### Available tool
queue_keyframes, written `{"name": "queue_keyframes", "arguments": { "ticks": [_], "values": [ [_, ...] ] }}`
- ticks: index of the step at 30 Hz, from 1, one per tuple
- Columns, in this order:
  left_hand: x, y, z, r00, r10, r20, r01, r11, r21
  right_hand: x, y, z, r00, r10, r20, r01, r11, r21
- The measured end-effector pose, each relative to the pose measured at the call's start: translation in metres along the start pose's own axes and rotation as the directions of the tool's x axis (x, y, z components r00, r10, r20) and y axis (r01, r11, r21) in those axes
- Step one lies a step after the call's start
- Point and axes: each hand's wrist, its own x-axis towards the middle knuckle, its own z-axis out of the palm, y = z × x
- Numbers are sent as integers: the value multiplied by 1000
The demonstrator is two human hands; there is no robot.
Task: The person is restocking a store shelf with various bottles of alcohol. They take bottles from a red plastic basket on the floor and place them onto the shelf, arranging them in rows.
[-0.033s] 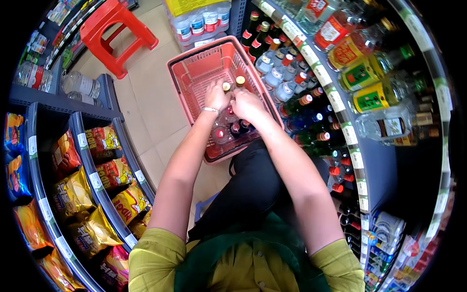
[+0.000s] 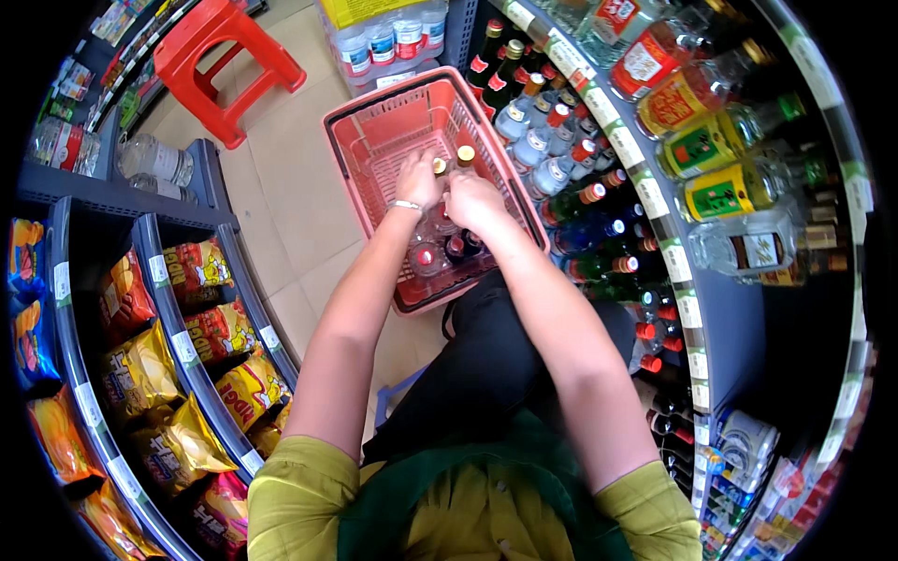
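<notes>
A pink-red plastic shopping basket [image 2: 354, 173] stands in front of me with several bottles inside. My left hand [image 2: 417, 181] reaches into it, its fingers closed around a bottle with a pale yellow cap [image 2: 439, 166]. Close beside it, my right hand [image 2: 475, 202] is curled at the neck of a gold-capped bottle [image 2: 466, 155]; its fingertips are partly hidden. Nearer to me in the basket are a clear bottle with a red cap [image 2: 426, 257] and dark bottles [image 2: 456, 247]. My forearms cover some of the contents.
Shelves of liquor bottles [image 2: 706, 140] rise at the right, with more bottles [image 2: 552, 173] below. Bagged snacks [image 2: 145, 369] fill the left shelves. A red plastic stool [image 2: 229, 70] stands at the far left, and wrapped bottled water [image 2: 393, 42] behind the basket.
The view has shifted very slightly. Both hands stay at the bottles in the basket, with no other visible change.
</notes>
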Motion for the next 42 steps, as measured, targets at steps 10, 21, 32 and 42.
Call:
{"name": "queue_keyframes", "arguments": {
  "ticks": [10, 21, 32, 42],
  "values": [
    [21, -30, 9, 948, 158, 277, -191, 977, 96, 7, 22, 4, 994, 54, 96, -40, 989, -140],
    [30, 102, -187, 894, 438, 101, -448, 881, 150, 8, -13, -21, 753, -168, -636, 542, 706, 456],
    [-78, 145, -204, 907, 385, 171, -70, 538, -840, -137, -24, -131, 855, 236, -462, 458, 75, 886],
    [-207, 215, -143, 758, 333, 561, 487, 284, -826, -251, 29, -135, 888, 363, -283, 286, 48, 957]
  ]
}}
